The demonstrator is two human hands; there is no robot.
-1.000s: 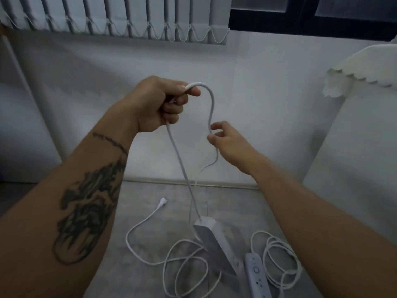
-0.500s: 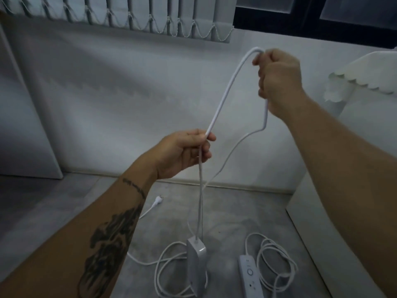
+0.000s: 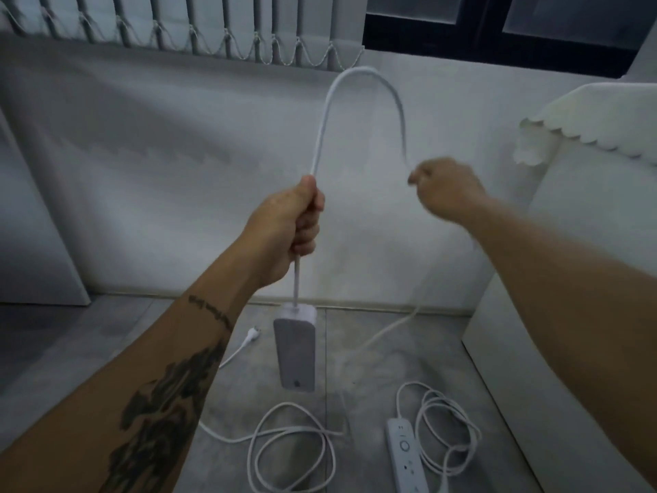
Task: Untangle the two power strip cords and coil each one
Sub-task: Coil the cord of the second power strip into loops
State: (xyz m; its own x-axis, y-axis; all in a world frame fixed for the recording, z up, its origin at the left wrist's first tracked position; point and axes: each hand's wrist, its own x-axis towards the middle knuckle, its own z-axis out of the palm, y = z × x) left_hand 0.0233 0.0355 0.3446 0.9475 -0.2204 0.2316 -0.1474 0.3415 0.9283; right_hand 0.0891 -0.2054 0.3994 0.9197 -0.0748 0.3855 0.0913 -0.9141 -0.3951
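My left hand (image 3: 291, 225) grips a white cord (image 3: 355, 74) just above a white power strip (image 3: 294, 346), which hangs off the floor below my fist. From the fist the cord arches up and over to my right hand (image 3: 441, 190), which pinches it on the far side of the loop. The rest of this cord drops to loose loops (image 3: 291, 446) on the floor and ends in a plug (image 3: 253, 330). A second power strip (image 3: 405, 453) lies on the floor at the lower right beside its own bundled cord (image 3: 444, 432).
Grey tiled floor (image 3: 373, 368) runs to a white wall with vertical blinds (image 3: 185, 26) and a dark window (image 3: 497, 26) above. A white piece of furniture with a scalloped cover (image 3: 586, 129) stands at the right. A white panel (image 3: 32, 243) stands at the left.
My right hand has come down from high up to level with my left, so the cord now arches above both. The held power strip has risen off the floor.
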